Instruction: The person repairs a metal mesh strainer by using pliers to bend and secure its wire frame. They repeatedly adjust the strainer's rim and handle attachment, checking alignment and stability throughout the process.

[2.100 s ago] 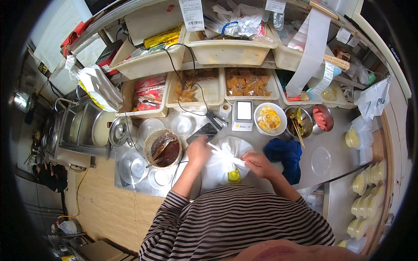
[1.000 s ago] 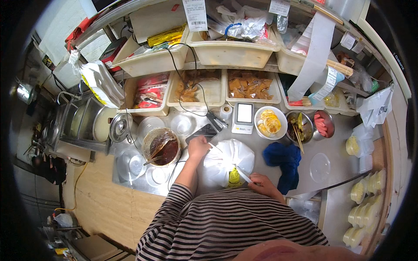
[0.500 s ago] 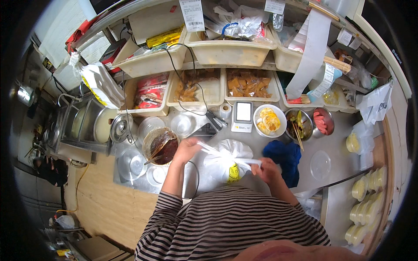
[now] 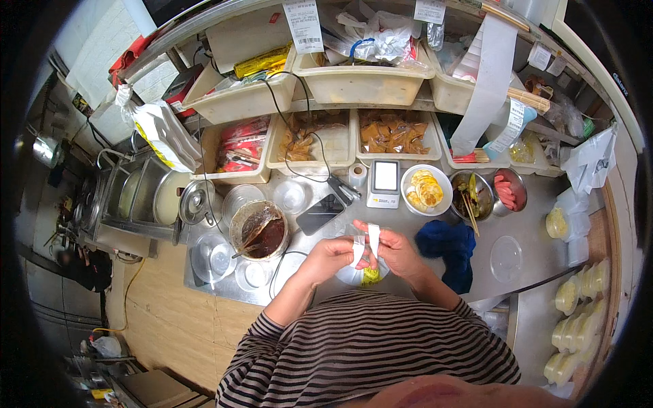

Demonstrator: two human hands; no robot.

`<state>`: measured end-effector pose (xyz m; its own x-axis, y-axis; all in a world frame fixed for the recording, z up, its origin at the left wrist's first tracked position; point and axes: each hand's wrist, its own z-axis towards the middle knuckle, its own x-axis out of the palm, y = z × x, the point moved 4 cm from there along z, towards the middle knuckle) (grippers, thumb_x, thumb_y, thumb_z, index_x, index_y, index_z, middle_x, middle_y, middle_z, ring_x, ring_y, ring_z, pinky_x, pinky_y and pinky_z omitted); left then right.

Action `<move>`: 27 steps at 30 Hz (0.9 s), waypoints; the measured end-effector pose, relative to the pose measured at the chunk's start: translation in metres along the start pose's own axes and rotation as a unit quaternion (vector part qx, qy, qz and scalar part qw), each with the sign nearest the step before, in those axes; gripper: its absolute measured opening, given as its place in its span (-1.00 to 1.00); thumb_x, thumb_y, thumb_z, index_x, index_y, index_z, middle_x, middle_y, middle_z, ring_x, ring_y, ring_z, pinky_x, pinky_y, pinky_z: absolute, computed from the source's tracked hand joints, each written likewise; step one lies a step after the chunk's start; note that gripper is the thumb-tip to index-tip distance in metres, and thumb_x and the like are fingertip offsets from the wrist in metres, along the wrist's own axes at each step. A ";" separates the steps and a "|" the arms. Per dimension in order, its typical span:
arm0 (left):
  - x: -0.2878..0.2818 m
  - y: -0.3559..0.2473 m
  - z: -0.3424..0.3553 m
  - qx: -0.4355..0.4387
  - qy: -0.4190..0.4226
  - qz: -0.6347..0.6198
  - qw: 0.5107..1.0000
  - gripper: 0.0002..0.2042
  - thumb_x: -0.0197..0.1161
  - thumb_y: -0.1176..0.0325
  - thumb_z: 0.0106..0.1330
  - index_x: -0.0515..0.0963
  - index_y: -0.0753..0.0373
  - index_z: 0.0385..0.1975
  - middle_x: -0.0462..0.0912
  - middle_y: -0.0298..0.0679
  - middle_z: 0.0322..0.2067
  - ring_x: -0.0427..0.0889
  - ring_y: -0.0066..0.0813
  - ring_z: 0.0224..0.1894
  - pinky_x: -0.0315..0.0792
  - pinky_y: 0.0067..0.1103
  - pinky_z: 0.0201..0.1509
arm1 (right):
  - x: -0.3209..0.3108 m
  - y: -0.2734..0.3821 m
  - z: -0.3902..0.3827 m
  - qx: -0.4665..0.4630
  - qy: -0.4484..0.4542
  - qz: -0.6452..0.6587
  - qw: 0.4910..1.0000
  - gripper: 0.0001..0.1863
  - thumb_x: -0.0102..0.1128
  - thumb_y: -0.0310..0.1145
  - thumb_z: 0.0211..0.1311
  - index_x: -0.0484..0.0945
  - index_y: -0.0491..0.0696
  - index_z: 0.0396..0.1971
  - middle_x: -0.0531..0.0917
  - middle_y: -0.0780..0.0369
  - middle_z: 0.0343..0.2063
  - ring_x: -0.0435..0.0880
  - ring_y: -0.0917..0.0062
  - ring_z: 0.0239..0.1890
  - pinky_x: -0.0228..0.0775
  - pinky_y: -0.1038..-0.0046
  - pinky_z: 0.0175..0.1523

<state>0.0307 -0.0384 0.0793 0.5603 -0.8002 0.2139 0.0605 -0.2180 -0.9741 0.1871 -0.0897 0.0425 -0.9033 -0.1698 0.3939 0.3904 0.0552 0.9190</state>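
Steel counter [image 4: 435,224] crowded w/ food prep stuff; bins of packets on shelves at 12. Left hand [image 4: 333,257] & right hand [image 4: 396,253] meet at centre, both pinching the knotted top of a white plastic bag [image 4: 367,272] resting on the counter. Sauce bowl [image 4: 262,231] at 9 of the hands, blue cloth [image 4: 445,245] at 3, scale [image 4: 384,182] at 12. Wood floor [image 4: 170,319] at 8.

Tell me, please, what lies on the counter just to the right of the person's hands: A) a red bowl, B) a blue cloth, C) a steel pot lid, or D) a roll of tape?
B: a crumpled blue cloth lies beside the right hand, which with the left hand grips a white plastic bag.
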 end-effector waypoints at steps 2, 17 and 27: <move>0.003 0.002 0.003 -0.019 -0.004 0.010 1.000 -0.83 0.17 0.60 0.26 0.61 0.39 -0.19 0.64 -0.18 -0.22 0.64 -0.46 -0.23 0.53 -0.58 -0.10 | 0.005 0.001 0.002 -0.039 0.012 -0.029 0.999 -0.44 -0.04 -0.66 0.28 0.22 -0.14 0.30 0.29 0.22 0.30 0.45 0.58 0.13 0.40 0.56 0.07; 0.008 0.007 0.012 -0.024 0.009 -0.030 0.999 -0.87 0.26 0.65 0.15 0.64 0.36 -0.32 0.68 -0.29 -0.31 0.63 -0.60 -0.26 0.51 -0.66 -0.13 | 0.002 -0.009 0.007 -0.055 0.008 -0.070 0.996 -0.33 -0.04 -0.78 0.15 0.18 -0.13 0.32 0.39 0.22 0.23 0.41 0.59 0.18 0.30 0.51 0.20; -0.077 0.059 0.040 -0.009 -0.247 0.165 0.955 -0.79 0.30 0.74 -0.04 0.59 0.27 -0.45 0.49 -0.47 -0.61 0.44 -0.70 -0.55 0.35 -0.74 -0.43 | -0.038 -0.018 -0.013 0.030 -0.088 -0.259 0.961 -0.78 0.29 -0.28 0.17 0.67 -0.12 -0.31 0.63 0.24 -0.46 0.52 0.61 -0.41 0.35 0.54 -0.27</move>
<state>0.0240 0.0331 0.0028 0.8683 -0.4660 -0.1701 -0.1983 -0.0118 -0.9801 0.2163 -0.0968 0.0111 -0.9919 -0.0217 -0.1249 -0.1261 0.0654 0.9899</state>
